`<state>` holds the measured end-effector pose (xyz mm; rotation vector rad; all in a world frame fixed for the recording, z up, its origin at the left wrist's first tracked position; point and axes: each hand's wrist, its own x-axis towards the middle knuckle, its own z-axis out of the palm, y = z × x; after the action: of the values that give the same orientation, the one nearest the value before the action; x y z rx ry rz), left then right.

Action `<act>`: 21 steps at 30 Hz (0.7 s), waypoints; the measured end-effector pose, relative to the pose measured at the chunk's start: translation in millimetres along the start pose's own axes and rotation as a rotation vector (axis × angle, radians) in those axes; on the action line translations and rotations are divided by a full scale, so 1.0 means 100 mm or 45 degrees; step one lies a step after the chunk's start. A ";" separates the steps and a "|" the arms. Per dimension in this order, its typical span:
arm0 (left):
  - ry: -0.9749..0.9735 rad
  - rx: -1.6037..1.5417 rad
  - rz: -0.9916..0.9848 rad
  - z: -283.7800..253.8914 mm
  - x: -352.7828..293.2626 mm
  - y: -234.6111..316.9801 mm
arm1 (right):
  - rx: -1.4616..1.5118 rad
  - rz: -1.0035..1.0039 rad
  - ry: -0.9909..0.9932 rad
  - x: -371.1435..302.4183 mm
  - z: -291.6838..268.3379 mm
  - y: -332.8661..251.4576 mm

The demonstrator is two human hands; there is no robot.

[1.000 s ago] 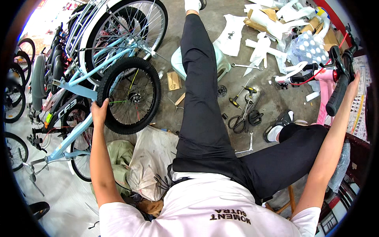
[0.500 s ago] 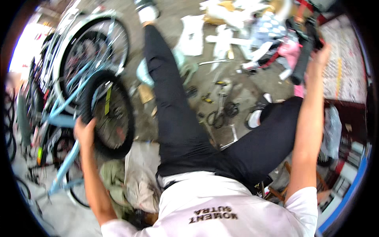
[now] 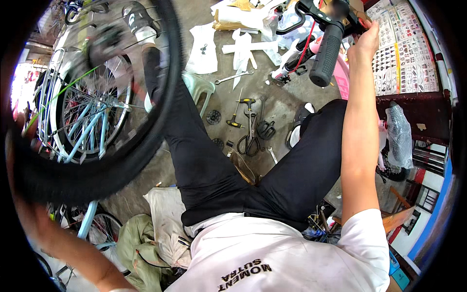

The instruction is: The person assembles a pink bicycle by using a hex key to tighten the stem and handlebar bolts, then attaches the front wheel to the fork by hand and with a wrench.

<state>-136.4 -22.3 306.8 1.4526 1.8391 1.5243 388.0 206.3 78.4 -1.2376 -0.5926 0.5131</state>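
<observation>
A bicycle wheel with a thick black tyre fills the left side close to me, its spokes and hub smeared by motion. My left hand is at the tyre's lower left edge, closed on it; the fingers are mostly hidden by the tyre and the dark picture rim. At the upper right, my right hand is closed round part of a bicycle handlebar, beside a red-ended piece. A black rubber grip points toward me, and a black brake lever and red cable run from the bar.
Between my legs lie scissors, yellow-handled hex keys, a pedal and a spanner. A pale green stool stands by my left leg. Bicycles crowd the left; packing scraps lie ahead. A bubble-wrapped part is at right.
The black-tyred wheel has come up and closer, toward the upper left, with my left hand moving outward to the left. My right hand and the handlebar have shifted left and away from me.
</observation>
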 end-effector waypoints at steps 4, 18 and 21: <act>-0.224 -0.175 -0.240 1.56 -0.12 -0.74 | -0.014 -0.033 0.042 0.13 -0.26 0.10; -0.447 0.176 -0.393 3.91 -1.09 -1.69 | -0.013 0.058 -0.010 0.39 -0.83 -0.02; -0.533 -0.352 -0.503 3.78 -1.04 -1.87 | 0.033 0.053 -0.018 0.39 -0.82 -0.01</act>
<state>109.3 104.5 -27.6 1.0956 1.4856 1.1253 472.0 173.4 67.3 -1.2245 -0.5718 0.5632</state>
